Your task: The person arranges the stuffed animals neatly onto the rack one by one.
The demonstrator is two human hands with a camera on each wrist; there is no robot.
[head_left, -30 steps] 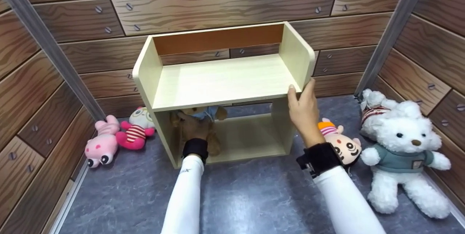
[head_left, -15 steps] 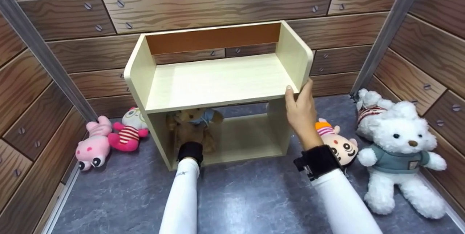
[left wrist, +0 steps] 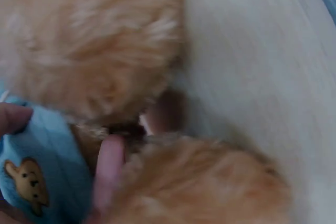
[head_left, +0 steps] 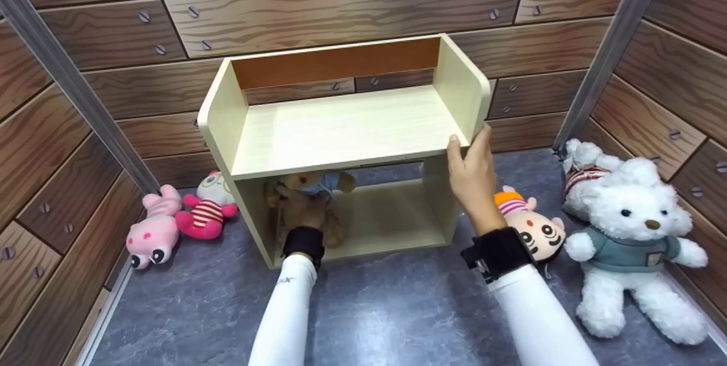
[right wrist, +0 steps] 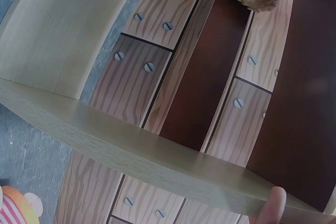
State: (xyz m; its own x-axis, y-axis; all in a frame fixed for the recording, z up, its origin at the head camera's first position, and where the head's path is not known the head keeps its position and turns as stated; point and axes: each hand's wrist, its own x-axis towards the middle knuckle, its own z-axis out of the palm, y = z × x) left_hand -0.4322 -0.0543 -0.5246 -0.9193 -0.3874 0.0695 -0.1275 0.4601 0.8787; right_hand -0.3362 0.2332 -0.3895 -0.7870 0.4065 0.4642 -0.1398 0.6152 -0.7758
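Observation:
A pale wooden shelf unit (head_left: 341,127) with two tiers stands on the floor. Inside its lower compartment, at the left side, sits a brown teddy bear (head_left: 334,232) in light blue clothing. My left hand (head_left: 306,211) reaches in and grips the bear at its body. In the left wrist view, the bear's fur (left wrist: 89,40) fills much of the picture, with fingers (left wrist: 109,169) pressed in beside the blue cloth (left wrist: 50,150). My right hand (head_left: 474,178) holds the unit's right side panel, its thumb over the front edge of the upper board.
Left of the unit lie a pink plush toy (head_left: 152,238) and a red-striped doll (head_left: 205,218). Close to my right wrist lies a doll with an orange top (head_left: 534,229). A white bear in a green sweater (head_left: 630,249) sits further right. Wood-patterned walls (head_left: 341,8) enclose the floor.
The left hand has shifted slightly within the lower compartment, staying at the bear. The right hand keeps its hold on the side panel. The view sways a little; the other toys stay put.

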